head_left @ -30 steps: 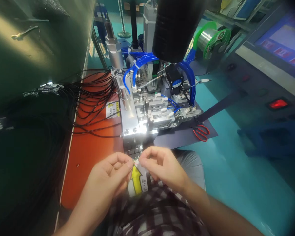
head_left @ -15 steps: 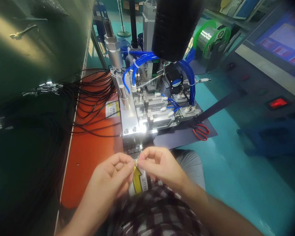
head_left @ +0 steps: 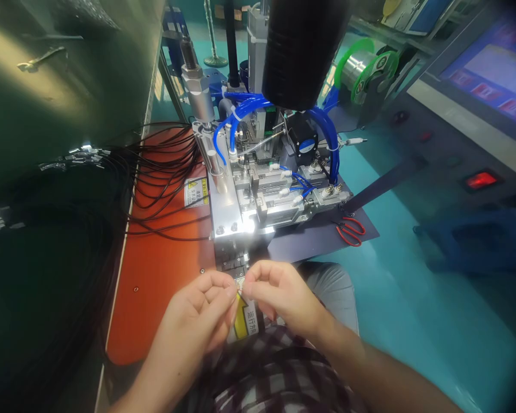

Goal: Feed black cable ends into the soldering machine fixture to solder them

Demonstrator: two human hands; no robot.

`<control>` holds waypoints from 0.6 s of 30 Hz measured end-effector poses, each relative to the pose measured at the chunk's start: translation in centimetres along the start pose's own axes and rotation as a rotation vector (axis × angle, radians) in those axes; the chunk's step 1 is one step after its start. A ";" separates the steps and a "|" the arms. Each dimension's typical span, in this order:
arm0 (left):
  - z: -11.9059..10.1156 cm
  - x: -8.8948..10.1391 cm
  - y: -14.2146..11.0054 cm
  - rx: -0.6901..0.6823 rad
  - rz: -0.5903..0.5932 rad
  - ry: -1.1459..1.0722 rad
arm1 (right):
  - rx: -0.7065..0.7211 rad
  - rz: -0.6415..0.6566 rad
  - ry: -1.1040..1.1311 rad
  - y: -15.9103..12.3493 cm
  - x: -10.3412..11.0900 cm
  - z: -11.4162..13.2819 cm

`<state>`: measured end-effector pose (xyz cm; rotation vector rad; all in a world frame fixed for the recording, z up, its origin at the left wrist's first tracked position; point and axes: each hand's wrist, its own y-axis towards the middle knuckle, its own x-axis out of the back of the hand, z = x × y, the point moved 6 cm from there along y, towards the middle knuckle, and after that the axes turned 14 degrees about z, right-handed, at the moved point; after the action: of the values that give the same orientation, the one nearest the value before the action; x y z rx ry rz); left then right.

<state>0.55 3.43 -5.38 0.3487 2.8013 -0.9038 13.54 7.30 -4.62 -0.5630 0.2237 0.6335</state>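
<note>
My left hand (head_left: 198, 315) is closed in a pinch, thumb against forefinger. Facing it, my right hand (head_left: 286, 295) pinches in the same way, its fingertips close to the left ones. Between them show tiny pale strands that look like thin wires (head_left: 239, 285); their detail is too small to make out, and the rest is hidden by my fingers. Below the fingertips lies a white label with a yellow arrow (head_left: 241, 322). Just beyond my hands stands a metal machine (head_left: 227, 215) with cylinders and blue air hoses (head_left: 253, 104).
Black cables (head_left: 165, 166) run over the orange board (head_left: 163, 298) on the left, beside a dark metal tray wall (head_left: 152, 74). Red-handled cutters (head_left: 351, 231) lie right of the machine. A green solder wire spool (head_left: 361, 69) and a control panel (head_left: 468, 132) stand at the right.
Both hands stay pinched together at nearly the same place, with slight finger movement. The pale strands between the fingertips have shifted a little. The view has moved slightly.
</note>
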 end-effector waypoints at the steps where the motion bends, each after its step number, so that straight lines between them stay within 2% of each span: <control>1: 0.0 -0.1 0.0 0.004 -0.001 -0.007 | -0.008 0.002 -0.008 0.0 0.0 0.0; 8: -0.2 -0.4 0.1 0.057 -0.006 -0.036 | 0.027 -0.001 -0.160 -0.6 0.5 0.6; 13: -0.2 -0.4 0.0 0.075 0.001 -0.005 | 0.026 -0.004 -0.183 -0.5 0.5 0.8; 18: -0.3 -0.7 -0.2 0.075 0.068 -0.025 | -0.018 0.076 -0.150 -0.5 0.4 0.8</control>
<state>1.20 3.35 -4.89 0.4373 2.7201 -0.9930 14.16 7.59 -3.87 -0.5238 0.0981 0.7488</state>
